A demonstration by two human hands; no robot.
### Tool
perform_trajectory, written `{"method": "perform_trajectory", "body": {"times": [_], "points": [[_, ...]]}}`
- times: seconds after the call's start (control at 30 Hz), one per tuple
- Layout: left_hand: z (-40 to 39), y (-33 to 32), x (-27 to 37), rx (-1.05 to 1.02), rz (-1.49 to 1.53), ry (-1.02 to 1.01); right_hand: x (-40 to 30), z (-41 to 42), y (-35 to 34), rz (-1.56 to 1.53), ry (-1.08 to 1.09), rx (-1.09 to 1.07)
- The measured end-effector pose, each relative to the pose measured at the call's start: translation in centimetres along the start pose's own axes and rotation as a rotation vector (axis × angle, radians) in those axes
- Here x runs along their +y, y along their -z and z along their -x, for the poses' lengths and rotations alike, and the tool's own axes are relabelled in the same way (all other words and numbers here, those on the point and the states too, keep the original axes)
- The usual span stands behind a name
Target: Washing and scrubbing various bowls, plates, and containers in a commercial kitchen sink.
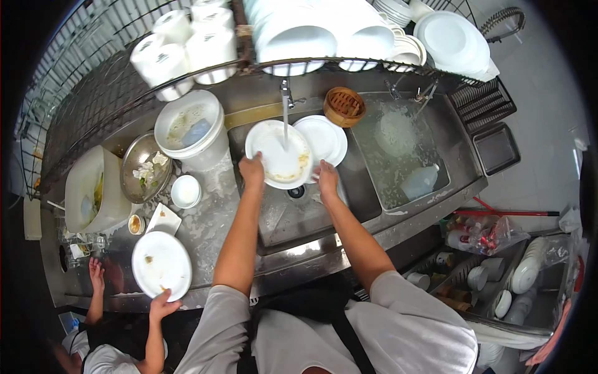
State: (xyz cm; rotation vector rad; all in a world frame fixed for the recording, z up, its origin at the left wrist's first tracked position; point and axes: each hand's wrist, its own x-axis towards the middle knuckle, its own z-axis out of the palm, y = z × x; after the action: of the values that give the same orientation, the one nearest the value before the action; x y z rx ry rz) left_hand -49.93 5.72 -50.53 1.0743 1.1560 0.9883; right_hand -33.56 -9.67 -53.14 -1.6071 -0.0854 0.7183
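Note:
My left hand point(252, 173) grips the left rim of a round white plate point(282, 156) smeared with yellow-brown food. Water from the faucet point(286, 96) falls onto this tilted plate, above a steel sink basin point(280, 229). Just off its lower right rim is my right hand point(329, 180), fingers apart and nothing plainly held. More white plates point(334, 140) lie behind it to the right, partly hidden. A bamboo steamer basket point(345, 107) sits at the basin's back right corner.
At left, a co-worker's hand point(163, 306) holds a soiled oval plate point(161, 264). Beyond stand a white bucket point(203, 149), a metal bowl of scraps point(135, 177) and a plastic tub point(100, 187). A water-filled basin point(397, 149) adjoins on the right. A wire rack point(317, 60) with crockery hangs overhead.

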Motion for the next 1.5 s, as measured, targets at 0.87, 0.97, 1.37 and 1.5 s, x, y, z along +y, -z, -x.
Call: {"method": "perform_trajectory", "body": {"times": [0.87, 0.97, 1.37, 1.5], "points": [[3.0, -12.1, -10.2, 0.385, 0.081, 0.145, -3.5, -3.0, 18.3, 0.425, 0.305, 0.216], [2.6, -15.4, -13.9, 0.242, -0.035, 0.239, -3.4, -2.6, 19.6, 0.212, 0.257, 0.248], [12.1, -1.4, 0.9, 0.219, -0.984, -0.368, -1.6, -11.5, 9.8, 0.048, -0.065, -0.073], [15.9, 15.8, 1.2, 0.763, -1.292, -0.393, -0.9, -12.5, 6.6, 0.075, -0.083, -0.008]]}}
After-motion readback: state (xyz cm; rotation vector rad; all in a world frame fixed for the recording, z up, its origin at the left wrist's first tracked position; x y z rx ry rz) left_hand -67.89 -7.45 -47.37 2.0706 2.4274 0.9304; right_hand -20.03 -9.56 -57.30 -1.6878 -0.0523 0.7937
